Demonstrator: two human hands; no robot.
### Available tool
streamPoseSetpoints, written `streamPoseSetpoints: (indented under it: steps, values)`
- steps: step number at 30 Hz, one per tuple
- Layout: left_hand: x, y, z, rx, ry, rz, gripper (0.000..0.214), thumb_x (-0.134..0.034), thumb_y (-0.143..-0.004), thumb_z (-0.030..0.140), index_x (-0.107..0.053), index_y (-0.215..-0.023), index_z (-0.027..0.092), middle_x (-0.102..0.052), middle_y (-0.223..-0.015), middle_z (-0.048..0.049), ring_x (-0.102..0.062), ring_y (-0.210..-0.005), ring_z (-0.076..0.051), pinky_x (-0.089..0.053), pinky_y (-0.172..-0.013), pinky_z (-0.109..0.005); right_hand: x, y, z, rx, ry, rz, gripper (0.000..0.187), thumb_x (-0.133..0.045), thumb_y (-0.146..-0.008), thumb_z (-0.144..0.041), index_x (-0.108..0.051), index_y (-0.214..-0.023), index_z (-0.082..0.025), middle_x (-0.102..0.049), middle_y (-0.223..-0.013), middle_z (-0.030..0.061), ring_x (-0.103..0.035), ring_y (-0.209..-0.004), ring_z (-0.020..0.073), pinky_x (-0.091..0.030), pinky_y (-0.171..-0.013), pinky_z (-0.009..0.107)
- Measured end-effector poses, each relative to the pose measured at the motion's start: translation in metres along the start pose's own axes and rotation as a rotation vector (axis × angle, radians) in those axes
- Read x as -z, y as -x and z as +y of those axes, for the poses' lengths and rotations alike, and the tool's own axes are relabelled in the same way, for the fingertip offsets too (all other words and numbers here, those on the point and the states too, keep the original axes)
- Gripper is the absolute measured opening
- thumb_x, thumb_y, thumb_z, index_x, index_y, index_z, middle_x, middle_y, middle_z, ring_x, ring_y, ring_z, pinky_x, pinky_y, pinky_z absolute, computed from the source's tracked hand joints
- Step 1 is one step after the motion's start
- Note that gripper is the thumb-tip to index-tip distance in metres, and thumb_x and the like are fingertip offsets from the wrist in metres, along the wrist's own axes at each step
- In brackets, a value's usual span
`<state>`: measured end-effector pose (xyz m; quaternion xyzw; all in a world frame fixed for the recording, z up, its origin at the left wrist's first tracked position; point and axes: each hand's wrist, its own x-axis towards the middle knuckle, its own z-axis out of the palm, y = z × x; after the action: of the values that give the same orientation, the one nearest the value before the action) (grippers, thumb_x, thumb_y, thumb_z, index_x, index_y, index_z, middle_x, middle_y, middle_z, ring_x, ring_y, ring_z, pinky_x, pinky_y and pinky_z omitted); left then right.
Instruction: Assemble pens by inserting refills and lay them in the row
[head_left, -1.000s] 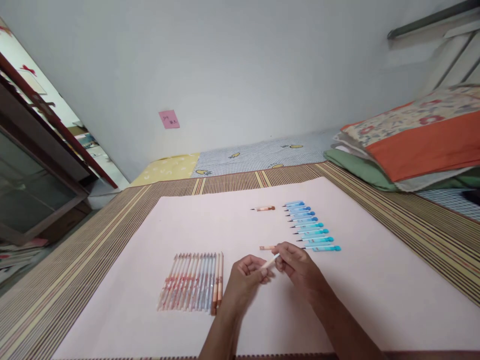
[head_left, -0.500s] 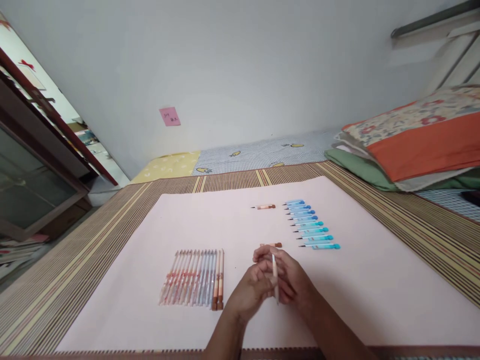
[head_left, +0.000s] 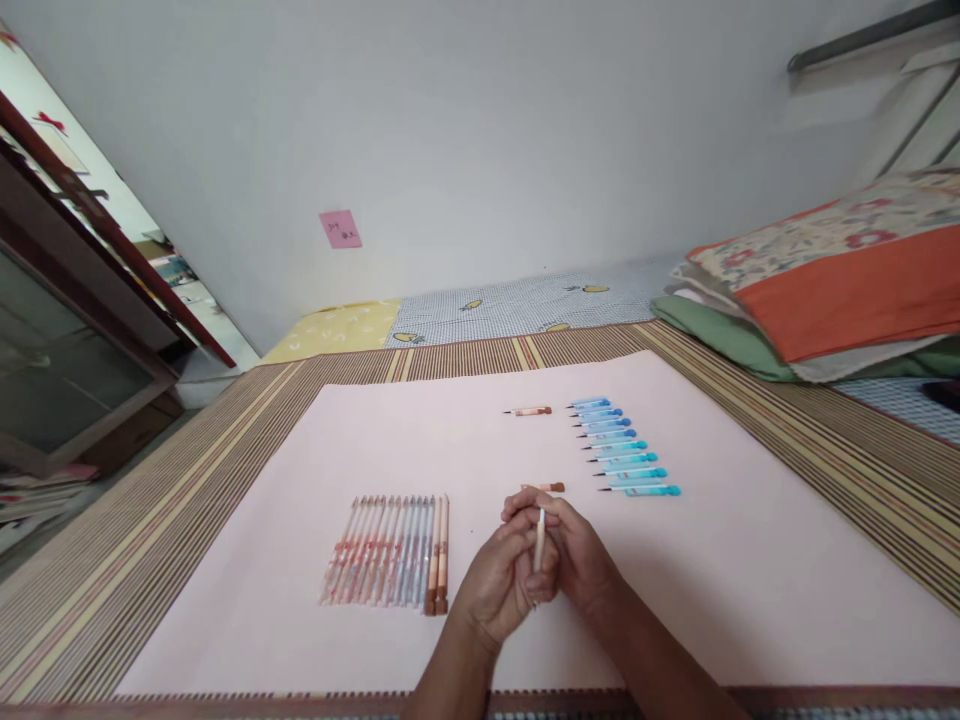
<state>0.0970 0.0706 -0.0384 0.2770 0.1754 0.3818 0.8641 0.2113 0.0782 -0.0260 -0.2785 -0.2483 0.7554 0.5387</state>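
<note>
In front of me, my left hand (head_left: 504, 580) and my right hand (head_left: 581, 555) are pressed together over the pink sheet. Between them a slim cream-and-white pen (head_left: 539, 545) stands nearly upright, fingers of both hands curled about it; its lower part is partly covered. Just beyond my knuckles lies a brown-ended pencil (head_left: 553, 487), its left end partly hidden by my fingers. Another brown-ended pencil (head_left: 532, 411) rests farther back, its dark tip pointing left. To the left, several pens (head_left: 382, 550) lie side by side, with two brown-ended pencils (head_left: 438, 560) at the row's right end.
Several blue and turquoise pencils (head_left: 626, 460) form a column on the right, tips pointing left. The pink sheet (head_left: 247, 600) covers a striped mat (head_left: 150, 530). Folded bedding (head_left: 832, 300) is piled at the back right, and a wall (head_left: 480, 130) rises behind.
The pen has shifted slightly left, and fingers now curl across its lower part. My hands have closed more tightly together. The pencils and pens on the sheet stay where they were.
</note>
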Motion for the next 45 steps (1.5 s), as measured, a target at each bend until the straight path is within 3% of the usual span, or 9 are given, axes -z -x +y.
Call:
streamPoseSetpoints:
  steps: [4, 10, 14, 16, 22, 26, 30, 33, 45]
  values:
    - [0.003, -0.001, -0.006, -0.014, -0.041, 0.098, 0.028, -0.058, -0.094, 0.043, -0.058, -0.093, 0.015, -0.050, -0.057, 0.0036, -0.030, -0.039, -0.005, -0.019, -0.042, -0.021, -0.002, 0.000, 0.006, 0.025, 0.054, -0.015, 0.029, -0.061, -0.081, -0.044, -0.074, -0.080, -0.019, -0.067, -0.075, 0.0039, -0.061, -0.071, 0.0174, -0.049, -0.071, 0.029]
    - [-0.002, 0.001, 0.002, -0.061, -0.134, 0.137, 0.032, -0.063, -0.092, 0.044, -0.056, -0.082, 0.015, -0.048, -0.053, 0.0039, -0.028, -0.041, -0.004, -0.013, -0.043, -0.021, 0.005, -0.002, -0.008, 0.188, 0.304, -0.010, 0.036, -0.056, -0.086, -0.050, -0.074, -0.091, -0.019, -0.072, -0.091, 0.0085, -0.065, -0.086, 0.0230, -0.050, -0.081, 0.036]
    - [0.000, 0.003, 0.021, -0.129, -0.088, 0.286, 0.036, -0.074, -0.084, 0.046, -0.054, -0.083, 0.016, -0.047, -0.057, 0.0062, -0.025, -0.043, -0.003, -0.013, -0.044, -0.019, 0.036, -0.007, -0.035, 0.504, 0.911, 0.294, 0.028, -0.059, -0.089, -0.044, -0.072, -0.098, -0.021, -0.072, -0.100, 0.0097, -0.064, -0.100, 0.0279, -0.045, -0.094, 0.043]
    - [0.002, 0.004, 0.029, -0.177, -0.090, 0.330, 0.038, -0.075, -0.081, 0.049, -0.056, -0.086, 0.017, -0.045, -0.055, 0.0079, -0.024, -0.042, -0.003, -0.015, -0.043, -0.019, 0.053, -0.011, -0.040, 0.625, 1.236, 0.314, 0.023, -0.056, -0.091, -0.036, -0.072, -0.098, -0.022, -0.072, -0.104, 0.0101, -0.061, -0.104, 0.0292, -0.043, -0.095, 0.045]
    - [0.001, 0.005, 0.034, -0.233, -0.165, 0.371, 0.041, -0.073, -0.082, 0.054, -0.057, -0.088, 0.017, -0.045, -0.055, 0.0080, -0.024, -0.042, -0.003, -0.016, -0.043, -0.019, 0.060, -0.026, -0.022, 0.590, 1.713, 0.314, 0.016, -0.055, -0.084, -0.012, -0.068, -0.086, -0.021, -0.070, -0.100, 0.0106, -0.058, -0.097, 0.0292, -0.040, -0.084, 0.041]
    - [-0.003, 0.003, 0.032, -0.257, -0.245, 0.354, 0.045, -0.071, -0.081, 0.058, -0.057, -0.084, 0.016, -0.041, -0.051, 0.0081, -0.023, -0.042, -0.004, -0.013, -0.043, -0.021, 0.047, -0.022, -0.022, 0.625, 1.466, 0.275, 0.013, -0.055, -0.091, -0.020, -0.063, -0.080, -0.022, -0.065, -0.084, 0.0064, -0.056, -0.080, 0.0228, -0.039, -0.072, 0.034]
    - [-0.005, 0.002, 0.032, -0.240, -0.343, 0.325, 0.048, -0.068, -0.082, 0.062, -0.055, -0.080, 0.017, -0.036, -0.045, 0.0096, -0.020, -0.040, -0.004, -0.010, -0.044, -0.023, 0.043, -0.011, -0.032, 0.441, 0.973, 0.206, 0.021, -0.067, -0.087, -0.042, -0.067, -0.090, -0.021, -0.063, -0.077, 0.0023, -0.053, -0.069, 0.0177, -0.038, -0.063, 0.030]
    - [-0.006, 0.002, 0.032, -0.197, -0.408, 0.312, 0.049, -0.067, -0.082, 0.064, -0.055, -0.080, 0.017, -0.037, -0.044, 0.0097, -0.019, -0.039, -0.004, -0.009, -0.044, -0.024, 0.043, -0.005, -0.037, 0.338, 0.770, 0.161, 0.030, -0.077, -0.077, -0.046, -0.068, -0.087, -0.019, -0.058, -0.068, -0.0012, -0.045, -0.060, 0.0128, -0.032, -0.056, 0.027]
    - [-0.001, -0.001, 0.019, -0.147, -0.542, 0.270, 0.044, -0.063, -0.086, 0.060, -0.059, -0.080, 0.017, -0.038, -0.046, 0.0080, -0.024, -0.043, -0.007, -0.013, -0.048, -0.026, 0.042, 0.001, -0.046, 0.315, 0.676, 0.119, 0.025, -0.076, -0.076, -0.041, -0.068, -0.085, -0.019, -0.049, -0.059, -0.0046, -0.040, -0.054, 0.0102, -0.028, -0.052, 0.025]
